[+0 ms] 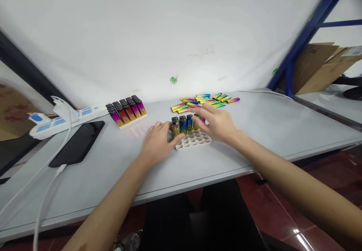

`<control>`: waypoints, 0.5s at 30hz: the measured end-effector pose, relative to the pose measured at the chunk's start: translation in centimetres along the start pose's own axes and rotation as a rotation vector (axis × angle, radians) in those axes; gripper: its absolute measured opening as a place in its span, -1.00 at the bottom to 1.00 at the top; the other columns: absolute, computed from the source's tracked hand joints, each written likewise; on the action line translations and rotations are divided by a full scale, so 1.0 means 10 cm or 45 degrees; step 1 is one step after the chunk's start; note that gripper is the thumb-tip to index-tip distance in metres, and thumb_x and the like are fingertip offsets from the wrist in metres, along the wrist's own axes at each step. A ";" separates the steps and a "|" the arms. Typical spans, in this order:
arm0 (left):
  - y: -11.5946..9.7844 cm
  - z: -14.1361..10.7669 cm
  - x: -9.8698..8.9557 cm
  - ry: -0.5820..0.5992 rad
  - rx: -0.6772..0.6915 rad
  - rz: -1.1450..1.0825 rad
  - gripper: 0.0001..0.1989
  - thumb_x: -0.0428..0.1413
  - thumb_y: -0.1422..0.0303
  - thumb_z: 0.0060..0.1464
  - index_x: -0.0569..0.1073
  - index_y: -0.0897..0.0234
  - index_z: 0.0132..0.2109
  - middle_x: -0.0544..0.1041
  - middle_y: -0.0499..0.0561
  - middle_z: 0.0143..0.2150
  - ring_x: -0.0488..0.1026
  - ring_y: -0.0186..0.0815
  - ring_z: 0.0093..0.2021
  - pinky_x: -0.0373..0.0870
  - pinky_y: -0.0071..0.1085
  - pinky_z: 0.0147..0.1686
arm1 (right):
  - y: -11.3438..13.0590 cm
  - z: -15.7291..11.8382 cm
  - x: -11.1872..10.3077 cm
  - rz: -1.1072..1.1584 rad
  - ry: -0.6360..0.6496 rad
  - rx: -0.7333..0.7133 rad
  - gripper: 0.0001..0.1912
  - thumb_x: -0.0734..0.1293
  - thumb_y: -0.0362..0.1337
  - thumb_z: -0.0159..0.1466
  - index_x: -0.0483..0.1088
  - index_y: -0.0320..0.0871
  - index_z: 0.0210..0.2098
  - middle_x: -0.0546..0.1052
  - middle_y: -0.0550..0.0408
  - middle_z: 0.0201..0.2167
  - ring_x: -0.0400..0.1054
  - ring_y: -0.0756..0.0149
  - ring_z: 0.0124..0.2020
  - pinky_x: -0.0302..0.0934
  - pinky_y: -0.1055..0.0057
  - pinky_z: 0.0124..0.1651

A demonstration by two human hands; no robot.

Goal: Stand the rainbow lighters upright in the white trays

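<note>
A pale honeycomb tray (194, 140) lies on the table, with several lighters (183, 124) upright in its far rows and bare holes towards me. My left hand (158, 141) is closed around the tray's left end, thumb in front of the lighters and fingers at the side and behind. Over the right end of the row, my right hand (219, 124) is blurred, its thumb and fingers closed about a pink lighter (203, 118). Part of that lighter is hidden by the fingers. Just behind lie loose shiny metallic sleeves or lighter cases (203, 99) in several colours.
Another tray (132, 120) full of purple and red lighters stands to the left. Farther left are a black phone (77, 145) on a white cable and a power strip (85, 112). A white wall (158, 39) rises behind; cardboard boxes (325, 70) are beyond the blue frame.
</note>
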State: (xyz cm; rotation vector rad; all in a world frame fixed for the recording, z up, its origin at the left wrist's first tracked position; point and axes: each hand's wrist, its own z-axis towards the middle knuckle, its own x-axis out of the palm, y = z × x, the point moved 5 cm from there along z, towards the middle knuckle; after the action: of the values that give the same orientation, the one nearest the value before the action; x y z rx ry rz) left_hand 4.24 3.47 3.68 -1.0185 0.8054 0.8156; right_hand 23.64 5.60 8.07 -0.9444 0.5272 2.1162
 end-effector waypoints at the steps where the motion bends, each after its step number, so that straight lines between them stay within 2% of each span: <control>1: 0.00 0.02 -0.02 -0.035 -0.032 -0.057 -0.60 -0.06 -0.01 0.27 0.41 0.21 -0.08 0.54 0.13 -0.11 0.42 -0.02 0.01 0.32 -0.04 0.07 | -0.15 0.05 -0.01 0.008 -0.039 0.081 -0.57 0.12 -0.08 0.47 0.54 -0.09 0.01 0.56 -0.04 -0.19 0.38 0.28 -0.34 0.09 0.35 -0.35; 4: 0.06 0.16 -0.08 -0.137 -0.105 -0.232 -0.49 -0.30 0.00 0.36 0.42 0.19 -0.04 0.57 0.10 -0.07 0.44 -0.08 0.04 0.33 -0.10 0.08 | -0.73 0.16 0.05 -0.049 -0.045 0.403 -0.62 0.13 -0.16 0.44 0.52 -0.14 0.00 0.54 -0.07 -0.15 0.40 0.18 -0.25 0.18 0.29 -0.25; 6: 0.14 0.34 -0.10 -0.183 -0.110 -0.274 -0.46 -0.35 0.01 0.38 0.43 0.18 -0.10 0.59 0.08 -0.08 0.46 -0.11 0.02 0.33 -0.14 0.08 | -1.10 0.15 0.19 -0.164 0.111 0.549 -0.64 0.17 -0.25 0.38 0.50 -0.18 0.03 0.51 -0.17 -0.03 0.35 -0.01 -0.01 0.23 0.20 -0.11; 8: 0.23 0.53 -0.09 -0.203 -0.058 -0.252 -0.47 -0.33 0.06 0.38 0.45 0.19 -0.14 0.61 0.08 -0.09 0.46 -0.12 0.02 0.32 -0.17 0.11 | -1.37 0.08 0.33 -0.282 0.317 0.632 -0.59 0.23 -0.33 0.30 0.46 -0.25 0.10 0.44 -0.28 0.07 0.28 -0.15 0.11 0.20 0.07 0.04; 11: 0.38 0.76 -0.05 -0.255 -0.004 -0.113 -0.57 -0.25 0.15 0.36 0.46 0.22 -0.18 0.60 0.12 -0.08 0.42 -0.08 0.03 0.31 -0.15 0.12 | -1.58 -0.07 0.40 -0.307 0.472 0.687 -0.57 0.29 -0.33 0.22 0.46 -0.23 0.08 0.39 -0.30 0.10 0.26 -0.18 0.12 0.17 0.01 0.12; 13: 0.44 0.81 0.00 -0.247 0.027 -0.032 -0.69 -0.11 0.18 0.28 0.46 0.22 -0.16 0.59 0.14 -0.08 0.40 -0.05 0.04 0.32 -0.12 0.12 | -1.62 -0.13 0.37 -0.260 0.501 0.687 -0.59 0.30 -0.29 0.21 0.47 -0.17 0.06 0.40 -0.25 0.09 0.28 -0.14 0.10 0.18 0.02 0.13; 15: 0.44 0.82 0.05 -0.213 0.071 -0.004 -0.73 -0.05 0.18 0.24 0.47 0.20 -0.14 0.58 0.12 -0.07 0.38 -0.03 0.07 0.32 -0.10 0.12 | -1.64 -0.16 0.31 -0.249 0.521 0.714 -0.54 0.31 -0.26 0.20 0.45 -0.15 0.10 0.39 -0.24 0.11 0.28 -0.15 0.11 0.17 0.00 0.14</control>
State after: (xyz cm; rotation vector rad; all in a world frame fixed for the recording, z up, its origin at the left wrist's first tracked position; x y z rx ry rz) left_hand 2.13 12.55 4.04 -0.8893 0.6794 0.8594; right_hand 35.53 16.49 3.58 -1.0395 1.1147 1.4755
